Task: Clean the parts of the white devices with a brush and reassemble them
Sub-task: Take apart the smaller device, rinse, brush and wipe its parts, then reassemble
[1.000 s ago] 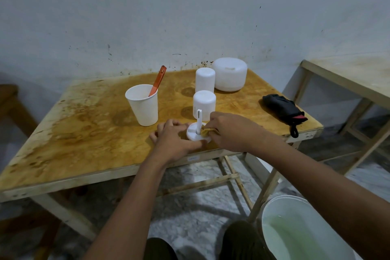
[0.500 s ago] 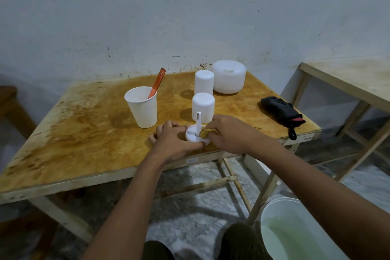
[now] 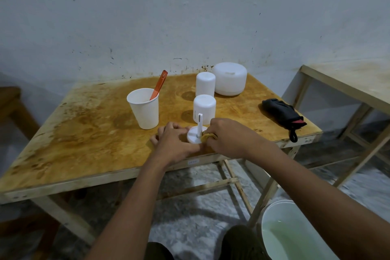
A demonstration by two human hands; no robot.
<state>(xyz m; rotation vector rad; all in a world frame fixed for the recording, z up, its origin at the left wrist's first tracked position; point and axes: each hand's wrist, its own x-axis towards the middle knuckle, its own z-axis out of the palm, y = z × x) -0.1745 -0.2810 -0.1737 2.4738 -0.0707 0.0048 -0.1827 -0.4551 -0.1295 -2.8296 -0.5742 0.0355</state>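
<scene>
**A:** Beyond & left of the left hand (image 3: 176, 143), what's there?
**B:** Paper cup (image 3: 144, 110) w/ orange brush (image 3: 158, 85) in it, on the table (image 3: 84, 133).
**A:** Hands?
**B:** Left: fingers curled, holding white base (image 3: 193, 137) by its left rim. Base sits btwn both hands, stem upright. Right hand (image 3: 230, 136) pinches yellow cloth (image 3: 207, 135) against base, by the stem.
**A:** Behind them?
**B:** White cylinder (image 3: 204, 107), just beyond.
</scene>
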